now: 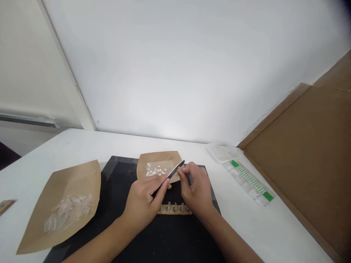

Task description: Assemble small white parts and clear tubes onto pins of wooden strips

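The left hand (146, 193) clamps thumb and fingers on the near end of a nail file (175, 170), probably light, stiff, best held by its edges. Rightward, the right hand (197, 184) bunches at its far end; grip cannot be told.

No text's actually readable here, so anyone hoping for a brand or a number is out of luck. The one printed thing that looks like a label is the green-and-white strip (251, 179) running lengthwise along the clear plastic packet (243, 184), over on the right side of the white table (282, 217): solid green at both ends, with rows of little green marks on white in between. Those marks are way too small and blurry to make out, so whether they're letters, digits or just a pattern, nobody could really say.
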Available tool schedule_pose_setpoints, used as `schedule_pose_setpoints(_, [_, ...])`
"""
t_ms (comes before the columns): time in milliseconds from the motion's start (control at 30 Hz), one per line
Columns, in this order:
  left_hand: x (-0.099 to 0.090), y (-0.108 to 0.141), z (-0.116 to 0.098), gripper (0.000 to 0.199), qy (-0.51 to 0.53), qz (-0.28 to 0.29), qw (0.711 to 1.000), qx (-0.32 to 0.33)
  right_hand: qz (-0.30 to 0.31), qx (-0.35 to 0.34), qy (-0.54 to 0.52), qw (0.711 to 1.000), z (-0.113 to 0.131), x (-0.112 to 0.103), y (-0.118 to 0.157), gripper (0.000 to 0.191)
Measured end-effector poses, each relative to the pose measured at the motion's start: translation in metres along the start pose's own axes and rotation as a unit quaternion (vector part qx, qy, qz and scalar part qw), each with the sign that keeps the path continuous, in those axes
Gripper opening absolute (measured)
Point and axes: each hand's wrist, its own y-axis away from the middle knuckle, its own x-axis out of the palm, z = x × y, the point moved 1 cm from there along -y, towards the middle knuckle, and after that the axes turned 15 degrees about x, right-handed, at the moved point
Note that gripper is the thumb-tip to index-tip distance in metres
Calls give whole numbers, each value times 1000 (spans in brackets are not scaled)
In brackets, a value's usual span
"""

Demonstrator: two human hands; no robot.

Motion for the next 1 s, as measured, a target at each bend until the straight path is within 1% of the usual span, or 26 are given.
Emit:
schedule_pose_setpoints(67, [0,0,0,20,1,1,1000,-1,20,-14,-4,1000,1,1,0,21])
schedule_pose_setpoints(200, [0,-1,0,20,9,2,1000,-1,-3,3,9,1000,0,1,0,22])
schedule_pose_setpoints(233, [0,-1,0,21,8,2,1000,-2,-1,5,8,1000,0,2,-1,22])
schedule_pose_setpoints(367, [0,-2,0,20,5,1,1000,-2,29,-18,-2,999,2,1,1,21])
schedule_pose_setpoints(500, [-1,-3,-1,20,2,0,1000,3,-4,-2,5,1000,3,-1,1,21])
schedule_pose_setpoints(633, [-1,-2,-2,20,-5,3,1000,3,20,-12,-5,1000,2,-2,1,21])
schedule_pose_setpoints(767, [-1,-3,-2,20,-2,1,1000,-1,-4,2,2,1000,1,-3,0,20])
schedule_pose_setpoints(833, [0,-2,-2,21,-1,0,1000,-6,3,1,-4,1000,1,-2,-1,20])
schedule_pose_setpoints(900, [0,-2,-2,22,0,0,1000,-10,22,-14,-13,1000,2,-2,0,22])
schedule_pose_setpoints(1000, [0,-2,-1,21,5,1,1000,-14,7,-14,-5,1000,2,-2,-1,21])
